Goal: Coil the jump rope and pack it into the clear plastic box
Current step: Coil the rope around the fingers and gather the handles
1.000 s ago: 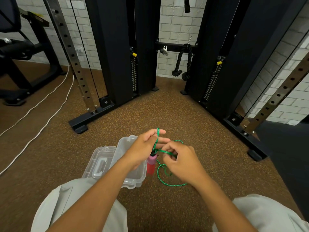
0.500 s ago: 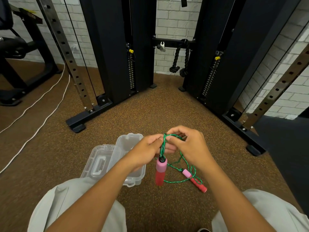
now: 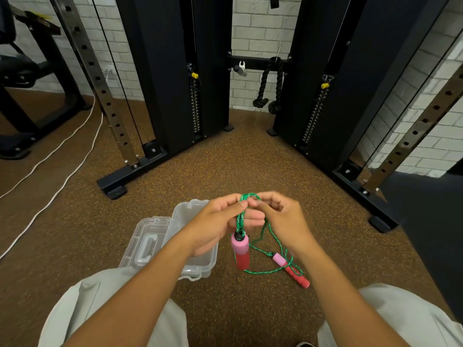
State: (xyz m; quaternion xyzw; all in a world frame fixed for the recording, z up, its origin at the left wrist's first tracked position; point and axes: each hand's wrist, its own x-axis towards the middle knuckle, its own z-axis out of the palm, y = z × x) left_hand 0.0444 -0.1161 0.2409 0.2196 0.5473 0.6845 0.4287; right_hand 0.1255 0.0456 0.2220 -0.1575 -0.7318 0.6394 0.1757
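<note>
The green jump rope (image 3: 273, 234) is bunched into loops between my hands above the floor. My left hand (image 3: 220, 226) grips the gathered strands, and one pink-and-red handle (image 3: 241, 250) hangs straight down from them. My right hand (image 3: 283, 219) pinches the top of the loop beside the left thumb. The other pink-and-red handle (image 3: 292, 270) lies on the floor under my right wrist, with slack rope around it. The clear plastic box (image 3: 200, 265) stands open on the floor under my left forearm, its lid (image 3: 145, 241) folded out to the left.
Black cable-machine columns (image 3: 175, 71) and their base feet (image 3: 112, 189) stand ahead on the brown speckled floor. A perforated steel upright (image 3: 411, 136) slants at right. White cables (image 3: 57, 166) trail across the floor at left. My knees in light trousers (image 3: 112, 309) frame the bottom.
My hands rose a little and came together at the top of the loop. The hanging handle dropped clear below my left hand, and the second handle came into sight on the floor.
</note>
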